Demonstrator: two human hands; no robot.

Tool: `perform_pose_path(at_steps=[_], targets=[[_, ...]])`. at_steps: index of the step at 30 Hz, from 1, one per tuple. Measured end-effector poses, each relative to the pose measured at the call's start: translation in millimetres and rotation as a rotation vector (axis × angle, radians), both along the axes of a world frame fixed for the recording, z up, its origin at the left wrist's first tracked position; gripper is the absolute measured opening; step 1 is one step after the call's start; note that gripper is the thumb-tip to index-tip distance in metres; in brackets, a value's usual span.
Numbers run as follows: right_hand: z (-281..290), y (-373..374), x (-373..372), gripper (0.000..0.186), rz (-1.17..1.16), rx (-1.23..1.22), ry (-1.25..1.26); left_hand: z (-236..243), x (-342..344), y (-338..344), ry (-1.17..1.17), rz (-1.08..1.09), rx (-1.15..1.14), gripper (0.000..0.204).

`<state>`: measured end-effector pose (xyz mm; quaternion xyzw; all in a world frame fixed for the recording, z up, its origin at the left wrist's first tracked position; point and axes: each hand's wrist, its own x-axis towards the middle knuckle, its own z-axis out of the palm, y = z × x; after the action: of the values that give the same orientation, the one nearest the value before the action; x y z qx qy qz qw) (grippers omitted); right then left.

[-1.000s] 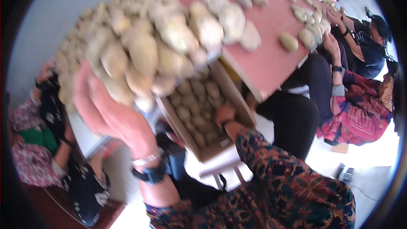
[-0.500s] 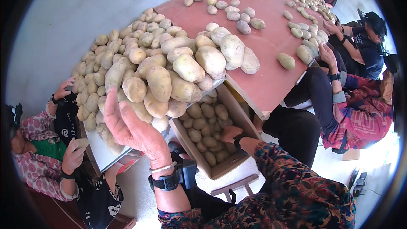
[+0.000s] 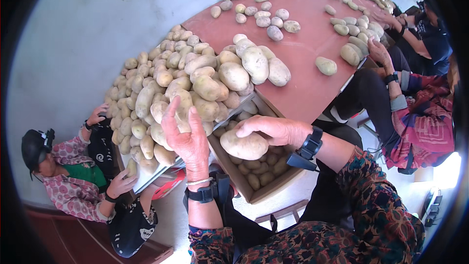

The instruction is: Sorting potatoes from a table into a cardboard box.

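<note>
your right hand (image 3: 277, 130) is now gripping big pale potato (image 3: 244, 145) above cardboard box (image 3: 273, 188), no longer reaching inside; your left hand (image 3: 192, 147), fingers spread wide, is hovering by potato pile (image 3: 145, 101), seemingly empty. so right is carrying, left looking free.

Dark floral sleeves (image 3: 383, 203), black wristbands (image 3: 311, 143), bracelet (image 3: 199, 182) — pale
</note>
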<state>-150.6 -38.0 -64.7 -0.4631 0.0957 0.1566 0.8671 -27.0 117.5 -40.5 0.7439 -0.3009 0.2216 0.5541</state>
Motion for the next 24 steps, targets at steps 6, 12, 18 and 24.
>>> perform_pose_path(at_steps=[6, 12, 18, 24], targets=[[-4.1, -6.4, -17.4, 0.042, -0.215, 0.107, 0.072, 2.4, -2.8, -13.7, -0.006, -0.051, 0.208, 0.045], [-3.1, -14.7, -7.5, 0.037, -0.407, 0.176, 0.197, 30.0, -1.4, -52.5, -0.188, 0.049, 0.659, 0.058], [10.3, -20.3, -16.2, 0.035, -0.469, 0.192, 0.157, 31.5, 25.6, -74.3, -0.162, 0.004, 0.907, 0.055], [14.6, -19.9, -13.3, 0.036, -0.601, 0.148, -0.098, 15.2, 24.9, -81.2, -0.284, 0.110, 0.870, 0.052]])
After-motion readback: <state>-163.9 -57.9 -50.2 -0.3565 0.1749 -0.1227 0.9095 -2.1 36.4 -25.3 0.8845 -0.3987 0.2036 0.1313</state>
